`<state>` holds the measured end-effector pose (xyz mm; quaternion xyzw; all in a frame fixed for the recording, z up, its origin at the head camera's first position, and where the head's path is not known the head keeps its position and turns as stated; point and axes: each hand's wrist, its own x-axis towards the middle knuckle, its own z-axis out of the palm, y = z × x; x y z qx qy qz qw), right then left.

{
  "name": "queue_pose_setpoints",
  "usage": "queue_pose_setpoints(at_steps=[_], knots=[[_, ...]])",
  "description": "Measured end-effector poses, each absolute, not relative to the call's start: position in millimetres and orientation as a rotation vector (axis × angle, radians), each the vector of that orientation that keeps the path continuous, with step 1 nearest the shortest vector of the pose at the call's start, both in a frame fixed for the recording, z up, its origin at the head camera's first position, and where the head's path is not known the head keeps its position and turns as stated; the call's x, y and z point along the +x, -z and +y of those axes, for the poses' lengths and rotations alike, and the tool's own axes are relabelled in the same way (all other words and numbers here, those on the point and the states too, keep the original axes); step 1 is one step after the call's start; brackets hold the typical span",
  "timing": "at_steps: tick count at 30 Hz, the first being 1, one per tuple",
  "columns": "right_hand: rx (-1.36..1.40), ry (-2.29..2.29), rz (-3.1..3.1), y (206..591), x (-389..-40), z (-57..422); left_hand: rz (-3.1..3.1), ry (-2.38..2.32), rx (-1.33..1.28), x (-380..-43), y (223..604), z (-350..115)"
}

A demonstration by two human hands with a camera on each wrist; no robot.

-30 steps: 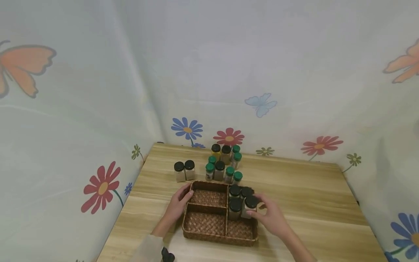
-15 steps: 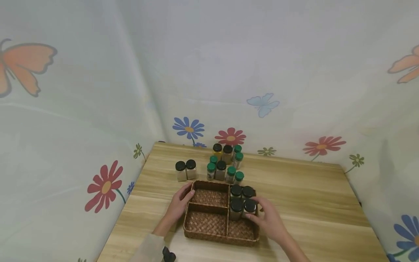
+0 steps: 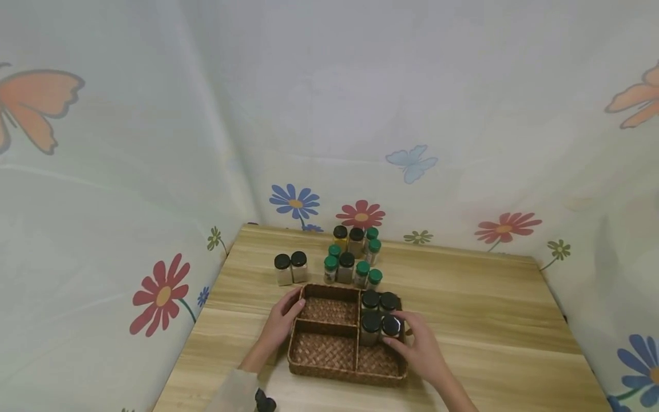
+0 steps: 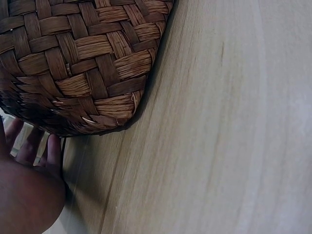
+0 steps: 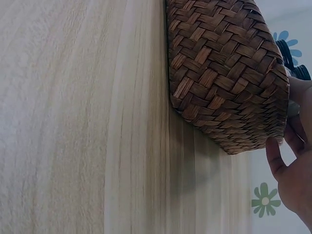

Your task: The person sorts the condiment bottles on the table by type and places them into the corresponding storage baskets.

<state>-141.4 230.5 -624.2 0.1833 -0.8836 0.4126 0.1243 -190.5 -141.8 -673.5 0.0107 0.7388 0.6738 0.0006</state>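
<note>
A brown woven basket with three compartments stands on the wooden table. My left hand grips its left rim, thumb over the edge; in the left wrist view the fingers lie along the outer wall. At the right side, my right hand pinches a black-lidded spice jar between thumb and fingers. This jar stands in the long right compartment, in front of one black-lidded jar and beside another jar. The right wrist view shows that hand at the basket's wall, the jar mostly hidden.
Behind the basket stand several green-lidded shakers and black-lidded jars. Two pale jars with black lids stand further left. A small black object lies near the left sleeve. A flowered curtain borders the table.
My right hand has lowered the black-lidded jar into the right compartment and shifted it slightly left against its neighbour. My left hand has stayed on the basket's rim.
</note>
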Motion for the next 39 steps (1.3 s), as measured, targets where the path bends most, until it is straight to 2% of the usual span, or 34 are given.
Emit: queue_pose_setpoints(at_steps=[39], knots=[[0.638, -0.885, -2.702, 619.4, -147.4, 232.6, 2.358, -2.073, -0.003, -188.5, 671.1, -140.6]])
